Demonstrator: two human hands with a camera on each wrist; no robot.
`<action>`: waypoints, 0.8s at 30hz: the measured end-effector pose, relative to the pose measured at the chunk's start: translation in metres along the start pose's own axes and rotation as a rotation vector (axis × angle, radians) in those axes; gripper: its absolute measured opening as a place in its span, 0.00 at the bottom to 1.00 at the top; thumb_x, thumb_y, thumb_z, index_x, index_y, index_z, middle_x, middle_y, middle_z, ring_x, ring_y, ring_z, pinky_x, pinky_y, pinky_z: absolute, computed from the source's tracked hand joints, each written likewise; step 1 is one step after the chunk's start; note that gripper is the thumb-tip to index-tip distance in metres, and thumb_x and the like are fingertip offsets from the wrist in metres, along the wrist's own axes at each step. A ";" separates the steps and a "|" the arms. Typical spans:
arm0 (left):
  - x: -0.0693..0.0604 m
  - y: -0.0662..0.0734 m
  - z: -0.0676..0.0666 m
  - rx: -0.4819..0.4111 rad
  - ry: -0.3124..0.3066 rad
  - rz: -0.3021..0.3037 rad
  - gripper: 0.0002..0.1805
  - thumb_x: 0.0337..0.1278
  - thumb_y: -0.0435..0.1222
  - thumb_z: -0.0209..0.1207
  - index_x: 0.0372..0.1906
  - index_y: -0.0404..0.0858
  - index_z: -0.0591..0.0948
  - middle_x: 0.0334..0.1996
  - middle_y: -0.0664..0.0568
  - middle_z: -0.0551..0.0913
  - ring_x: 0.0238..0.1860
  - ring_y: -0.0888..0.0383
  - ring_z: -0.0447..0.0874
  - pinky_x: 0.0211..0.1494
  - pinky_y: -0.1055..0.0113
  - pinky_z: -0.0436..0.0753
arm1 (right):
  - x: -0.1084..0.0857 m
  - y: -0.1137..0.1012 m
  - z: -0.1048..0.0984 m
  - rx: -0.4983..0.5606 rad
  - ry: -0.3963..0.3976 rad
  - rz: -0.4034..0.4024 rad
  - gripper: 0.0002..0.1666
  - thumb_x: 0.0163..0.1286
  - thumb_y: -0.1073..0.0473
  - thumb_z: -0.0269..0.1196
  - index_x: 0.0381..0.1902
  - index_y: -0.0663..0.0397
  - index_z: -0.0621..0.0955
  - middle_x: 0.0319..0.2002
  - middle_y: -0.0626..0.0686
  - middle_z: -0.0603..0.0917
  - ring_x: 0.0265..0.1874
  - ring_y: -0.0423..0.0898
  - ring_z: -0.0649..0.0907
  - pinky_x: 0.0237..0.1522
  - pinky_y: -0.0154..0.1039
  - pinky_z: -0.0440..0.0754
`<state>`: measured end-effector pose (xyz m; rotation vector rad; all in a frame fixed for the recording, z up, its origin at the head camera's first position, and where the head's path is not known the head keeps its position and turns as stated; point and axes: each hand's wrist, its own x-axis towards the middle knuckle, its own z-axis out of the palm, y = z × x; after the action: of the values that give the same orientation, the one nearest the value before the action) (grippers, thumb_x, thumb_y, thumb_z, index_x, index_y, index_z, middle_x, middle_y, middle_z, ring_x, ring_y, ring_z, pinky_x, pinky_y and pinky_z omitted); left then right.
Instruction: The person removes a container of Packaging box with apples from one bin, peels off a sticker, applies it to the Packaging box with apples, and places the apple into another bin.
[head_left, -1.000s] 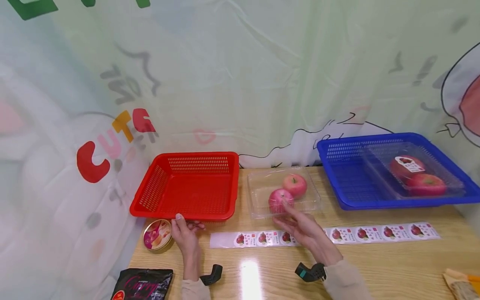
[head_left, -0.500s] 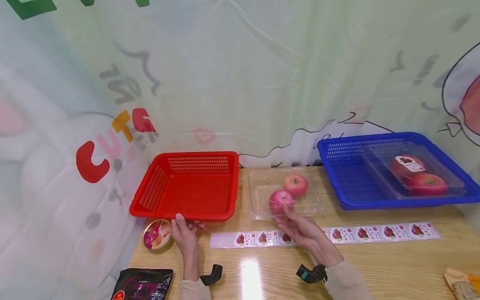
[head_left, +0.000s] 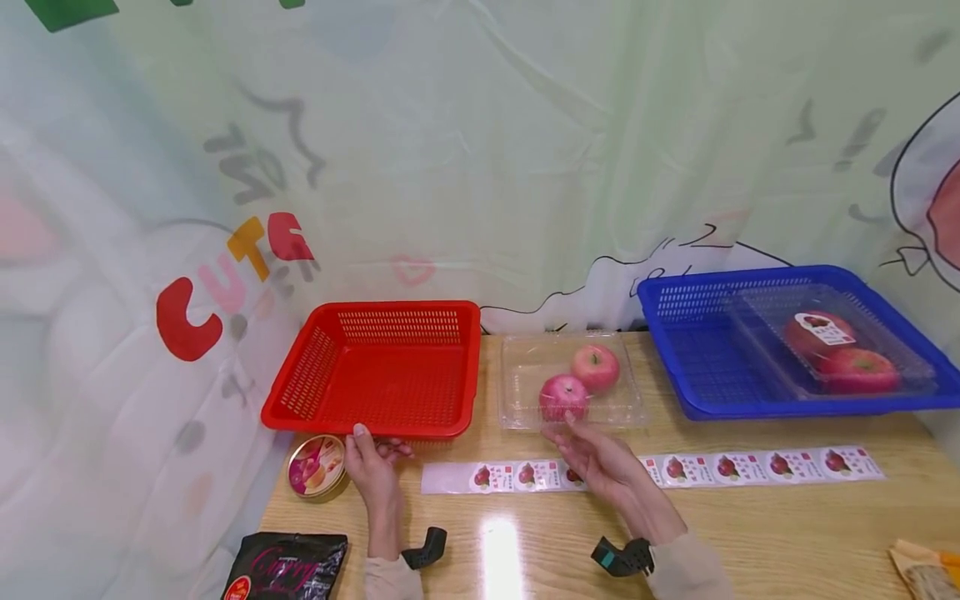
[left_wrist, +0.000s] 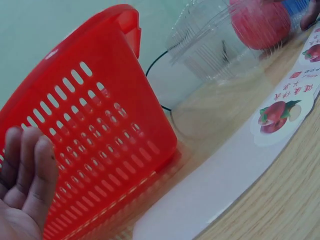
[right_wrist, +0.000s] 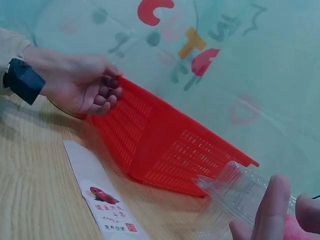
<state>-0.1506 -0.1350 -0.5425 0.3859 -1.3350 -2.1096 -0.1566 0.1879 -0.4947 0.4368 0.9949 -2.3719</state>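
Wooden counter [head_left: 750, 533] before you, printed curtain [head_left: 450, 167] behind it. Two baskets on it: blue basket [head_left: 697, 350] to your right, red basket [head_left: 397, 375] to your left. Your left hand [head_left: 372, 471] is at the red basket's near edge, fingers clamped on the rim, thumb on top.

Two clear plastic boxes. The labelled box [head_left: 881, 329] lies in the right part of the blue basket and looks finished. The nearer box [head_left: 525, 392] stands on the counter between the baskets; it looks filled, but no label shows on it. Whether its lid is closed, you can't tell from here. Judgement: one pack done, one partway, labelling apparently left.

Your right hand [head_left: 603, 467] is at the nearer box's front edge, thumb and fingers apart, seemingly touching; no firm grip visible.

One label strip [head_left: 446, 478] runs across in front of that box, passing below your right hand. One black packet [head_left: 288, 567], one cut-off orange-and-brown packet [head_left: 924, 567], one round tin [head_left: 317, 468].

Apples: four, two per box (front apple [head_left: 564, 396], rear apple [head_left: 596, 368] in yours). Labels: one on the packed lid; seven show, whole or partly, on the strip, your hand hiding a stretch.
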 end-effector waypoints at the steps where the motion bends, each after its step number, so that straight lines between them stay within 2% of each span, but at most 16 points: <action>1: -0.001 0.001 0.000 0.004 0.005 -0.009 0.19 0.87 0.46 0.44 0.39 0.37 0.72 0.19 0.53 0.80 0.14 0.59 0.82 0.22 0.65 0.87 | -0.001 0.002 0.000 -0.025 -0.001 -0.005 0.10 0.85 0.56 0.57 0.48 0.52 0.84 0.45 0.57 0.93 0.42 0.39 0.92 0.47 0.26 0.88; 4: -0.003 0.003 0.001 0.016 0.022 -0.047 0.21 0.87 0.48 0.43 0.39 0.37 0.73 0.18 0.53 0.80 0.15 0.59 0.82 0.22 0.64 0.87 | -0.006 0.008 0.003 -0.173 0.000 -0.022 0.10 0.85 0.54 0.57 0.47 0.52 0.83 0.45 0.55 0.93 0.40 0.38 0.92 0.44 0.28 0.89; 8: -0.006 0.006 0.002 0.035 0.055 -0.105 0.25 0.88 0.51 0.39 0.38 0.36 0.74 0.18 0.53 0.80 0.14 0.59 0.82 0.22 0.65 0.87 | -0.010 0.024 0.011 -0.529 0.010 -0.068 0.21 0.82 0.52 0.61 0.59 0.63 0.80 0.45 0.54 0.93 0.35 0.38 0.90 0.37 0.30 0.88; 11: -0.010 0.011 0.004 0.047 0.119 -0.135 0.27 0.88 0.50 0.38 0.35 0.35 0.74 0.17 0.53 0.81 0.13 0.60 0.80 0.19 0.65 0.85 | -0.008 0.040 0.020 -0.827 0.038 -0.210 0.31 0.77 0.53 0.67 0.67 0.70 0.76 0.43 0.57 0.93 0.31 0.40 0.89 0.29 0.32 0.86; 14: -0.016 0.016 0.005 0.141 0.208 -0.137 0.22 0.87 0.42 0.42 0.34 0.33 0.74 0.16 0.52 0.81 0.10 0.61 0.79 0.15 0.67 0.82 | 0.000 0.057 0.028 -1.128 0.100 -0.447 0.30 0.68 0.57 0.75 0.61 0.68 0.81 0.36 0.55 0.92 0.27 0.40 0.88 0.29 0.32 0.85; 16: -0.021 0.016 0.004 0.302 0.238 -0.126 0.16 0.83 0.36 0.46 0.34 0.33 0.75 0.17 0.48 0.83 0.10 0.62 0.78 0.14 0.69 0.80 | 0.005 0.066 0.033 -1.321 0.143 -0.603 0.27 0.60 0.59 0.80 0.55 0.64 0.84 0.33 0.50 0.91 0.27 0.40 0.87 0.33 0.34 0.84; 19: -0.031 0.015 -0.001 0.721 0.213 -0.088 0.13 0.76 0.35 0.54 0.34 0.31 0.80 0.22 0.42 0.85 0.18 0.51 0.85 0.25 0.60 0.84 | 0.011 0.076 0.039 -1.535 0.166 -0.756 0.29 0.51 0.60 0.84 0.51 0.58 0.86 0.37 0.49 0.90 0.34 0.43 0.84 0.40 0.38 0.81; 22: -0.043 0.016 -0.003 1.079 0.137 -0.060 0.16 0.72 0.41 0.59 0.35 0.31 0.85 0.30 0.36 0.86 0.32 0.36 0.86 0.37 0.43 0.82 | 0.015 0.081 0.043 -1.658 0.158 -0.791 0.33 0.46 0.59 0.86 0.52 0.55 0.87 0.44 0.52 0.88 0.41 0.45 0.79 0.42 0.41 0.78; 23: -0.047 0.016 -0.002 1.163 0.118 -0.053 0.17 0.71 0.43 0.60 0.35 0.31 0.86 0.31 0.36 0.86 0.35 0.32 0.84 0.38 0.39 0.79 | 0.016 0.081 0.043 -1.679 0.147 -0.781 0.34 0.46 0.59 0.87 0.53 0.55 0.87 0.46 0.52 0.87 0.42 0.45 0.77 0.42 0.41 0.77; 24: -0.051 0.017 -0.001 1.204 0.094 -0.063 0.18 0.70 0.43 0.61 0.36 0.30 0.86 0.34 0.35 0.85 0.36 0.31 0.84 0.38 0.38 0.80 | 0.017 0.082 0.043 -1.693 0.138 -0.770 0.35 0.45 0.59 0.87 0.53 0.55 0.87 0.46 0.52 0.87 0.43 0.45 0.77 0.42 0.40 0.77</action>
<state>-0.1052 -0.1088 -0.5314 0.9726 -2.4130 -1.0601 -0.1268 0.1025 -0.5198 -0.5330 2.9880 -1.0698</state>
